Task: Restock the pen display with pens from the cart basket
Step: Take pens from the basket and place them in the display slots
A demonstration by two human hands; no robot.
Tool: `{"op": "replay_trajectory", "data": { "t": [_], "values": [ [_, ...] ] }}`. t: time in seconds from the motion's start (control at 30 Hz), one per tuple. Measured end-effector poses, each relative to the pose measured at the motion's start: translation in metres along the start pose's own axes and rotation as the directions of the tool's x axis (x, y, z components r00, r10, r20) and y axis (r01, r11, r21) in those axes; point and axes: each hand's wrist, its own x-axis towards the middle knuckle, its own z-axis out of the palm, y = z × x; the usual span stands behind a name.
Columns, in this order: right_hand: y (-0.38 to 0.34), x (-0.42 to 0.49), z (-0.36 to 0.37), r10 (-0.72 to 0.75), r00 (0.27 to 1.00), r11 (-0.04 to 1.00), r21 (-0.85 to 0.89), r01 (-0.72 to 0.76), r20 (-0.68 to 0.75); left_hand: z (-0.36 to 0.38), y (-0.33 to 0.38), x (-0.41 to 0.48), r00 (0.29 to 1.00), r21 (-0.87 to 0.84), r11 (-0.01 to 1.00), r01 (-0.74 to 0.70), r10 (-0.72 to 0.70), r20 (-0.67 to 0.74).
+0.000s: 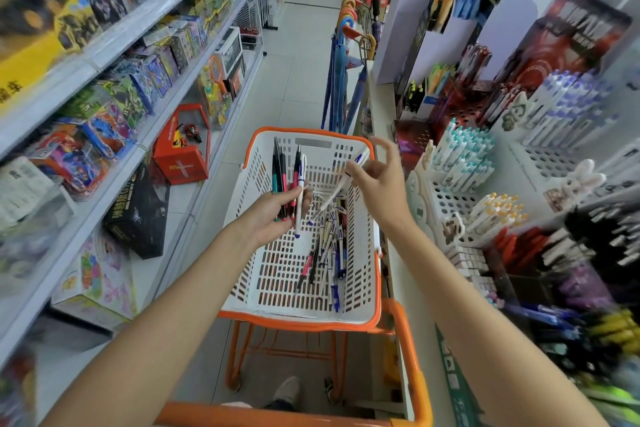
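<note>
So we're standing in a shop aisle with the orange cart (410, 350) right in front of us and the white basket (311, 133) with the orange rim sitting on top of it. Our left hand (273, 218) is over the basket's left side, palm up, fingers curled round a bunch (285, 177) of pens, mostly dark ones with teal and pink bits plus one white one. They stand roughly upright with their tips poking out above and below the fist.

Our right hand (384, 184) is up over the basket's far right corner, pinching a white pen (337, 189) with a blue clip. The other fingers are spread loose and lifted. That pen slants down to the left, its lower end near the bunch, though we can't tell if they touch.

The rest of the stock is a pile (329, 253) of mixed pens lying loose along the right side of the basket floor.

The display (460, 163) is just right of the basket: white slotted holders packed with white pens with teal tops, and more racks further back and below, pretty blurred.

On the left, shelves (114, 55) of boxed toys. Some umbrellas (341, 73) hang further down the aisle. One shoe (287, 388) shows on the floor under the cart.
</note>
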Motion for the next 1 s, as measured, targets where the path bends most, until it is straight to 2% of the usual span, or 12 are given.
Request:
{"op": "replay_trajectory", "data": {
  "t": [0.03, 0.1, 0.3, 0.4, 0.47, 0.57, 0.73, 0.83, 1.0],
  "values": [
    [0.002, 0.004, 0.001, 0.069, 0.997, 0.997, 0.02, -0.07, 0.041, 0.002, -0.002, -0.003, 0.999, 0.049, 0.999, 0.001, -0.003, 0.037],
    [0.01, 0.007, 0.006, 0.121, 0.987, 0.993, -0.007, -0.121, 0.107, 0.009, -0.007, -0.011, 0.995, 0.122, 0.993, 0.009, -0.021, 0.101],
    [0.02, 0.005, 0.012, 0.136, 0.98, 0.983, -0.145, -0.115, 0.146, 0.009, -0.011, -0.019, 0.973, 0.269, 0.962, 0.05, -0.107, 0.203],
    [0.019, 0.005, 0.007, 0.161, 0.96, 0.978, -0.17, -0.123, 0.228, 0.004, -0.013, -0.019, 0.962, 0.269, 0.961, 0.068, -0.135, 0.239],
    [0.017, 0.008, 0.005, 0.192, 0.945, 0.976, -0.149, -0.157, 0.265, 0.003, -0.014, -0.019, 0.955, 0.253, 0.964, 0.082, -0.149, 0.258],
    [0.012, 0.012, 0.0, 0.26, 0.92, 0.963, -0.014, -0.268, 0.294, 0.001, -0.016, -0.019, 0.947, 0.262, 0.961, 0.086, -0.161, 0.279],
    [0.001, 0.013, -0.003, 0.219, 0.918, 0.976, -0.078, -0.204, 0.331, -0.001, -0.021, -0.019, 0.914, 0.377, 0.921, 0.101, -0.236, 0.33],
    [0.0, 0.016, -0.002, 0.171, 0.924, 0.984, -0.019, -0.175, 0.342, 0.0, -0.022, -0.021, 0.896, 0.436, 0.895, 0.095, -0.268, 0.354],
    [0.0, 0.018, -0.004, 0.16, 0.922, 0.981, 0.047, -0.188, 0.352, 0.0, -0.021, -0.021, 0.9, 0.425, 0.903, 0.063, -0.236, 0.367]
  ]
}}
